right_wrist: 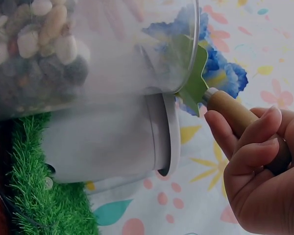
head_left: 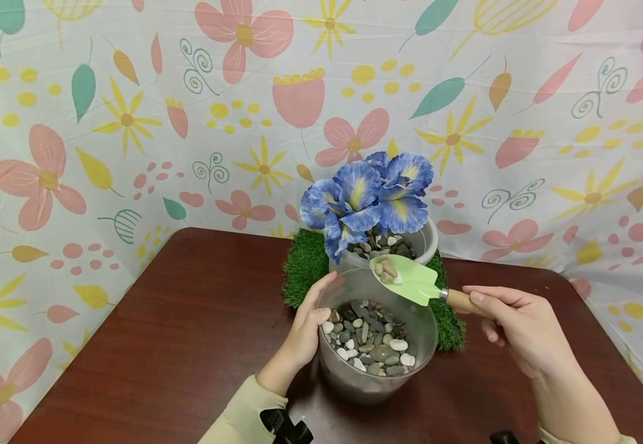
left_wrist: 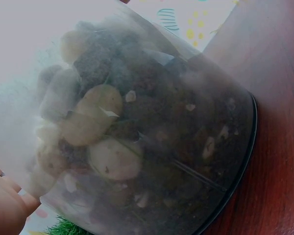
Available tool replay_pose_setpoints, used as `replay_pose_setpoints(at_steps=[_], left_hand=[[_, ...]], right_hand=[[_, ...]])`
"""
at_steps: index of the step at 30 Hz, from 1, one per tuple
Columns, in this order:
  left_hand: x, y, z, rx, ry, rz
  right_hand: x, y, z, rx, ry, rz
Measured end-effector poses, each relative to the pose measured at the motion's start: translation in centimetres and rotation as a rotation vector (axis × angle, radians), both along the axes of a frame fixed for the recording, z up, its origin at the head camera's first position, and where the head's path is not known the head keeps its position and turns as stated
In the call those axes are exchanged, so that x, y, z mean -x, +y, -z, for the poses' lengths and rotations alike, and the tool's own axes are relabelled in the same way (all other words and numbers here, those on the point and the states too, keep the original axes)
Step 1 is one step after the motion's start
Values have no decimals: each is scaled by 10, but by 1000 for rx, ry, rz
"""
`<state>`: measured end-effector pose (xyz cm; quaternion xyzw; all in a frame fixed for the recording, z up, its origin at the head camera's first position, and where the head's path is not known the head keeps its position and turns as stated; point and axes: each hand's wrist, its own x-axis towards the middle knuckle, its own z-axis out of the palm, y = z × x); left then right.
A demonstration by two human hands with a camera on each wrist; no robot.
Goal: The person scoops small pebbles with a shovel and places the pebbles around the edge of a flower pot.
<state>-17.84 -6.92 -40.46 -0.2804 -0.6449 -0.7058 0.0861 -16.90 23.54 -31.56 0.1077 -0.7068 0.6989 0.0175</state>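
Observation:
My right hand point(head_left: 527, 327) grips the wooden handle of a small garden trowel point(head_left: 418, 283). A few tan and white pebbles point(head_left: 386, 271) lie on its light green blade, which is over the far rim of a clear plastic container point(head_left: 377, 385). Soil and many mixed pebbles point(head_left: 368, 339) fill the container's lower part. With the thumb at the rim and fingers along the outside, my left hand point(head_left: 303, 327) holds the container's left side. Through the cloudy wall, the left wrist view shows larger stones point(left_wrist: 115, 159) against dark soil.
Behind the container, a white pot point(head_left: 431, 237) with blue flowers point(head_left: 366, 191) and stones stands on a green turf mat point(head_left: 305, 262). Under everything is a dark red-brown table point(head_left: 188, 327). A flower-patterned cloth point(head_left: 149, 111) hangs at the back and sides.

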Motion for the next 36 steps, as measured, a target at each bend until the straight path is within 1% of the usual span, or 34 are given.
replay_pose_setpoints(at_steps=[7,14,22,29,36], left_hand=[[-1,0,-1,-9,-14,1],[0,0,0,-16,15,1],[0,0,0,-4,13,7],[0,1,0,-15,20,6],[-1,1,-1,-26,10,15]], right_hand=[[4,0,-2,-1,3,23],[9,-1,-3,-21,-3,46],[15,-2,-1,-16,-24,62],[17,-3,-4,-16,-13,88],[20,-2,-10,-68,2,125]])
